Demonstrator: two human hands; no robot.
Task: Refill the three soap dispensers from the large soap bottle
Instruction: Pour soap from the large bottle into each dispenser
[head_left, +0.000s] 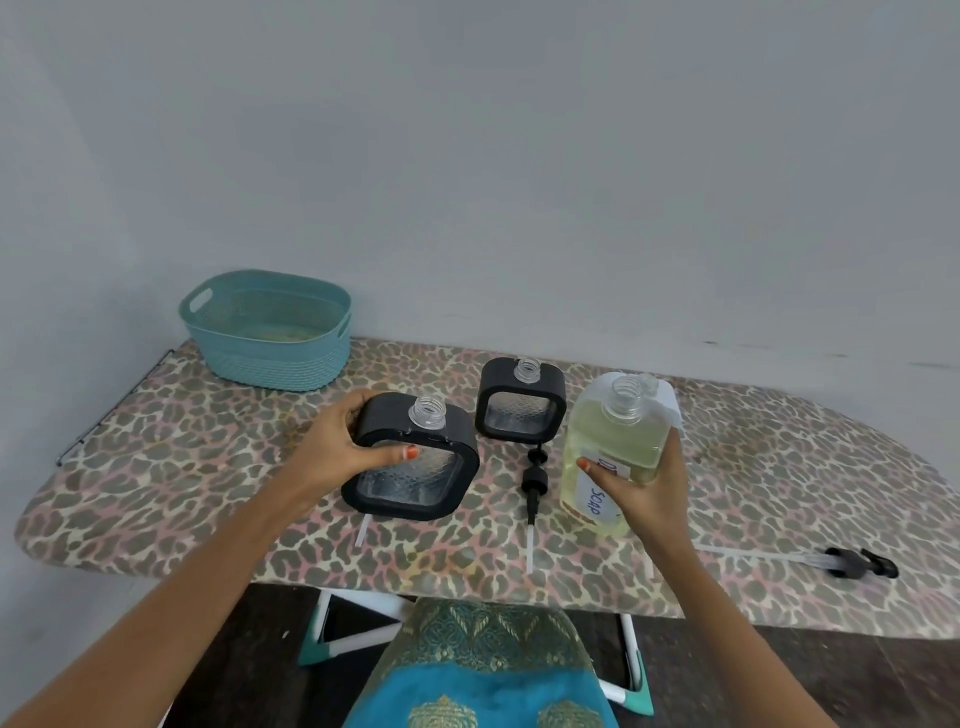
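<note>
left hand (343, 441) clamps the open near dispenser (415, 467) on the worktop (208, 493), right hand (644, 483) wraps the uncapped large soap bottle (608, 441) at its 3 o'clock, second dispenser (519, 410) standing free at 1 o'clock.

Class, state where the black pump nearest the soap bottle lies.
Head view: the black pump lies on the ironing board, centre, between the held dispenser and the soap bottle.
</note>
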